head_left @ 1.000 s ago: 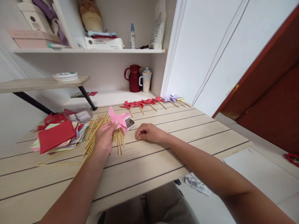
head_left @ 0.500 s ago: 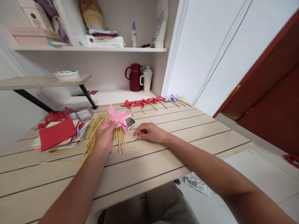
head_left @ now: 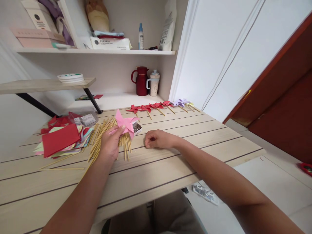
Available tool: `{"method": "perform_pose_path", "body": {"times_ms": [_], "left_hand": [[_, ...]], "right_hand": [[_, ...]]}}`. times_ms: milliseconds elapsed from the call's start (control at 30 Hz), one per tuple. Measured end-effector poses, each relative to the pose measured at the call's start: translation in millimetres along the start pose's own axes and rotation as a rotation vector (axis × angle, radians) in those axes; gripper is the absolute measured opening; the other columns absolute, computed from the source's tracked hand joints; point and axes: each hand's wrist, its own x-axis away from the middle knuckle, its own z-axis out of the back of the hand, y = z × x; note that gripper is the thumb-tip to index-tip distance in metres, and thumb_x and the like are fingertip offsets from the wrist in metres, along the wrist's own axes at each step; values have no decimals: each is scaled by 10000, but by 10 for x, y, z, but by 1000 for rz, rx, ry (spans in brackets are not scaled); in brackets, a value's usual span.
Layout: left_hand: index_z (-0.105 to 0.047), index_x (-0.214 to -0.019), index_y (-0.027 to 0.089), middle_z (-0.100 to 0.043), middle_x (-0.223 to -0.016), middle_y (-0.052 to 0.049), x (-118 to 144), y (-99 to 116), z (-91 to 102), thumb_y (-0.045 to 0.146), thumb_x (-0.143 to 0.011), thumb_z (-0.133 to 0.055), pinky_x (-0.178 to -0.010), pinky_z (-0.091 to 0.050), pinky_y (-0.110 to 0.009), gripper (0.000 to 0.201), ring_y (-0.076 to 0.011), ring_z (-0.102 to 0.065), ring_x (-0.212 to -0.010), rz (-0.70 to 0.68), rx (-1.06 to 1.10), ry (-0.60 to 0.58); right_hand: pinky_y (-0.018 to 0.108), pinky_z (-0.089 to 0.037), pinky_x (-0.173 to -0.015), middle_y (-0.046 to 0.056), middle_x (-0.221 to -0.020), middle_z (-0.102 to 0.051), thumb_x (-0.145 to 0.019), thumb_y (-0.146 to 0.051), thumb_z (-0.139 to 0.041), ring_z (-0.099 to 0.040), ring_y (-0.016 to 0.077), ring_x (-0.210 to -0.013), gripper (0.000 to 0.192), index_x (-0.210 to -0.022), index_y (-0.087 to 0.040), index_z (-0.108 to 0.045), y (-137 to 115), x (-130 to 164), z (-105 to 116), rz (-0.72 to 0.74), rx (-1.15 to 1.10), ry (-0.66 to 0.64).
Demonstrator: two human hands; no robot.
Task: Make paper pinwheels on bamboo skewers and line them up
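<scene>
My left hand point(head_left: 110, 141) pinches a pink paper pinwheel point(head_left: 125, 123) near its middle, above a pile of thin wooden sticks point(head_left: 101, 138). Just behind the pinwheel's right side sits a small open box point(head_left: 137, 129) of tiny metal pieces, partly covered by the paper. My right hand point(head_left: 156, 139) rests on the tabletop to the right of that box, its fingers curled and tips together. Whatever is between those fingertips is too small or hidden to make out. A tiny pale speck point(head_left: 142, 146) lies beside them.
Coloured paper sheets point(head_left: 60, 139) are stacked at the left, near a clear plastic packet point(head_left: 86, 119). Red pinwheels point(head_left: 156, 105) and a purple pinwheel point(head_left: 180, 102) line the back edge. Behind stand a dark red jug point(head_left: 141, 81) and a cup point(head_left: 154, 85).
My right hand has shifted slightly right and its fingers have curled closer together. My left hand still holds the pink pinwheel in nearly the same place.
</scene>
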Motion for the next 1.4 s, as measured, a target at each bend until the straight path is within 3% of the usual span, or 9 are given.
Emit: {"method": "perform_pose_path", "body": {"times_ms": [67, 200, 300, 433, 500, 667, 800, 1133, 1400], "left_hand": [[-745, -813, 127, -755, -819, -60, 1, -2, 6, 266, -474, -945, -730, -548, -276, 417, -154, -677, -728, -11, -20, -7], [-743, -842, 118, -750, -819, -63, 1, -5, 10, 293, -478, -946, -725, -532, -272, 452, -149, -668, -716, 8, -50, -29], [-737, -848, 117, -744, -795, -52, 5, -4, 6, 295, -468, -951, -731, -518, -274, 471, -141, -660, -697, 6, -56, -23], [-736, -845, 118, -747, -796, -58, 16, 3, -1, 283, -479, -948, -754, -512, -282, 455, -157, -671, -732, 3, -76, -49], [-738, -844, 116, -751, -802, -63, 21, 4, -1, 281, -478, -947, -765, -514, -285, 452, -163, -677, -746, 3, -89, -56], [-746, -852, 115, -756, -812, -73, 17, -12, 7, 310, -509, -934, -741, -525, -289, 438, -163, -675, -728, 1, -132, -78], [-751, -847, 121, -753, -794, -71, 14, -29, 5, 322, -501, -937, -735, -544, -303, 441, -176, -686, -730, -8, -155, -66], [-751, -836, 126, -757, -780, -53, 20, -20, 14, 295, -522, -926, -727, -551, -288, 397, -165, -686, -715, 1, -173, -84], [-752, -873, 112, -759, -801, -67, 13, -27, 36, 363, -543, -925, -750, -538, -305, 449, -186, -689, -760, 6, -186, -107]], "right_hand": [[263, -450, -733, 24, -820, -679, -754, -154, -699, -589, 159, -793, 23, -746, -169, -714, 16, 15, 37, -16, 4, -26], [260, -457, -711, 19, -817, -689, -758, -177, -707, -601, 143, -754, 46, -802, -171, -722, 67, -24, -57, -24, -144, 141], [257, -468, -696, 10, -803, -677, -712, -227, -795, -597, 140, -740, 181, -874, -171, -737, 80, -82, -189, 37, -233, 178], [261, -473, -722, 24, -819, -707, -751, -174, -753, -625, 154, -763, 49, -799, -174, -748, 28, -146, -297, 63, -114, 216], [259, -464, -752, 29, -826, -722, -787, -118, -685, -633, 155, -785, 87, -760, -174, -746, -8, -156, -295, 70, -14, 241], [250, -435, -687, 16, -786, -722, -779, -196, -710, -604, 146, -729, 47, -778, -167, -747, -44, -73, -118, -68, -57, 92], [252, -389, -628, -21, -658, -645, -707, -288, -787, -526, 131, -651, 128, -715, -179, -722, -10, 7, 33, -160, 5, -13], [259, -417, -683, 10, -781, -705, -780, -244, -691, -561, 140, -714, 89, -803, -173, -740, 75, -22, 39, -83, 31, 76], [256, -464, -775, 35, -909, -729, -772, -288, -729, -609, 143, -814, 194, -918, -170, -780, 136, 190, 295, -19, -234, -212]]}}
